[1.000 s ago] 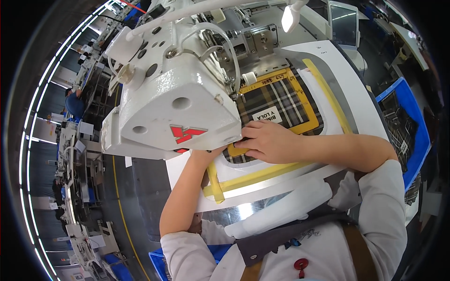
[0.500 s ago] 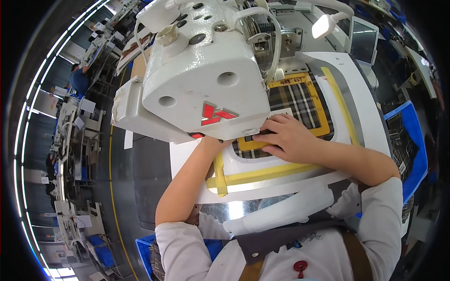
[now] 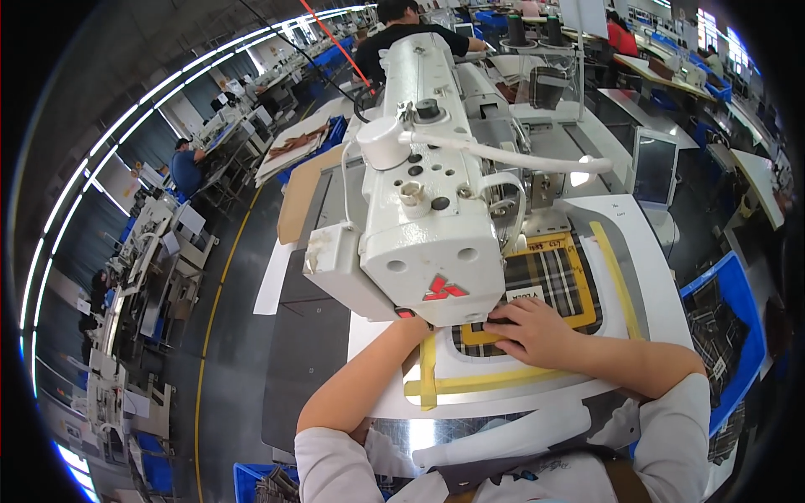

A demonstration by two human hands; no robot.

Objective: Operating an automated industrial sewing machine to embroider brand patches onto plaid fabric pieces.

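My right hand (image 3: 530, 329) lies on a yellow frame (image 3: 579, 289) by the front of a white sewing machine head (image 3: 432, 243). Its fingers are stretched out leftward, and nothing shows held in them. Inside the frame is dark plaid fabric (image 3: 558, 267) with white stripes; a pale label (image 3: 531, 293) with print lies on it, beside my fingers. My left hand is behind the machine head; only its forearm (image 3: 369, 373) and wrist show, so its fingers are hidden. Around the fabric is a white plate (image 3: 620, 356) edged with yellow tape (image 3: 495, 381).
A blue bin (image 3: 742, 293) of plaid pieces stands at right, and another blue bin (image 3: 247, 478) at lower left. A dark screen (image 3: 656, 172) stands behind the plate at right. A lamp (image 3: 591, 170) hangs over the machine. A person in black (image 3: 394, 42) is beyond it.
The view has tilted up, so the machine and plate sit lower and more of the room shows. My hands keep about the same place at the frame.
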